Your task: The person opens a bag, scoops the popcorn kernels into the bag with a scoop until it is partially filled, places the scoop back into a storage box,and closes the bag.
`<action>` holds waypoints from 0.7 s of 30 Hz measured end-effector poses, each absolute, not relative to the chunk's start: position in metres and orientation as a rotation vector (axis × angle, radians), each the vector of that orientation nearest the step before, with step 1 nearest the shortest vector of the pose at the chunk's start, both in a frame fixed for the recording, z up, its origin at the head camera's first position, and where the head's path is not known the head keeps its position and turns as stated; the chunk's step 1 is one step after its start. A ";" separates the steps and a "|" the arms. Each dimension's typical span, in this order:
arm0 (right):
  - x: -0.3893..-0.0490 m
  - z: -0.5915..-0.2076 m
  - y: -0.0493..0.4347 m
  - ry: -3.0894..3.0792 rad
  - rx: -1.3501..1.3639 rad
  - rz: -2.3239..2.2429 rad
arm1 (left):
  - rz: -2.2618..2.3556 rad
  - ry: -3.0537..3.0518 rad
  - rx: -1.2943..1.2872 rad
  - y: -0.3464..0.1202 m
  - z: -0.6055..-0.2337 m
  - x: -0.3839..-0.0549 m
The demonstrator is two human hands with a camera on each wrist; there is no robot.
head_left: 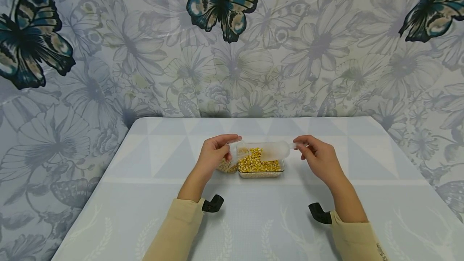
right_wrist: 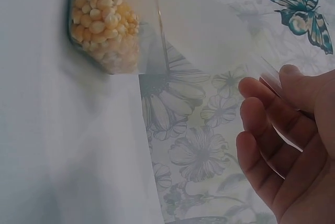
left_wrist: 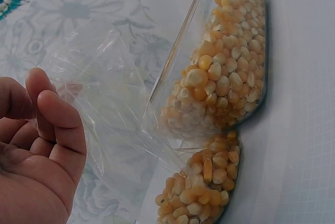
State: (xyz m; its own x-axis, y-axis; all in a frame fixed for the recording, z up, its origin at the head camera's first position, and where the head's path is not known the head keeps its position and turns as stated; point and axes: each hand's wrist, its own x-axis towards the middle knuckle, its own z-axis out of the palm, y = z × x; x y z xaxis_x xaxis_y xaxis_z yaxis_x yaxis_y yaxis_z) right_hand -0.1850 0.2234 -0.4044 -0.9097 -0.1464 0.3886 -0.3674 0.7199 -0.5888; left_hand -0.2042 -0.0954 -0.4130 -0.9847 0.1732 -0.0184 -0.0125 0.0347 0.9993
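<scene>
My left hand (head_left: 216, 150) pinches the edge of a crumpled clear plastic bag (left_wrist: 112, 85) between thumb and fingers. In my right hand (head_left: 315, 156) is the narrow handle of a translucent plastic scoop (head_left: 276, 150), gripped between thumb and forefinger. The scoop's body lies over the far right part of a rectangular glass container (head_left: 261, 175) filled with yellow corn kernels (left_wrist: 230, 72). Toward the container, the bag spreads out from my left fingers and overlaps its left end in the head view. Nearest my left hand is a rounded clear container (head_left: 227, 168) with more kernels.
Everything stands on a pale patterned table (head_left: 253, 220), whose back edge meets butterfly-printed wall covering (head_left: 232, 75). Black wrist mounts (head_left: 213, 204) stick out from both cuffs, low over the table.
</scene>
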 end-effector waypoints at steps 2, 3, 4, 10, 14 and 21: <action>-0.185 -0.405 0.223 -2.633 0.394 0.987 | 2.090 2.157 0.166 -0.095 -0.413 -0.204; -0.186 -0.405 0.223 -2.640 0.393 0.985 | 2.090 2.156 0.165 -0.095 -0.413 -0.204; -0.186 -0.405 0.223 -2.645 0.391 0.983 | 2.091 2.155 0.162 -0.095 -0.413 -0.204; -0.186 -0.406 0.223 -2.651 0.399 0.981 | 2.094 2.150 0.157 -0.095 -0.411 -0.203; -0.186 -0.407 0.222 -2.648 0.409 0.981 | 2.095 2.145 0.156 -0.095 -0.411 -0.203; -0.187 -0.409 0.221 -2.669 0.417 0.979 | 2.098 2.136 0.160 -0.095 -0.413 -0.204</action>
State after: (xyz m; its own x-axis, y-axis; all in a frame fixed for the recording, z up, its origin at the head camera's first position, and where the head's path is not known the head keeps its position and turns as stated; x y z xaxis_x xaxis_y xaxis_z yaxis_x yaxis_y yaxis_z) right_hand -0.1871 0.2208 -0.4095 -0.9230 -0.1746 0.3430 -0.3549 0.7307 -0.5832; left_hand -0.2041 -0.0952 -0.4125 -0.9840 0.1758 -0.0276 -0.0244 0.0202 0.9995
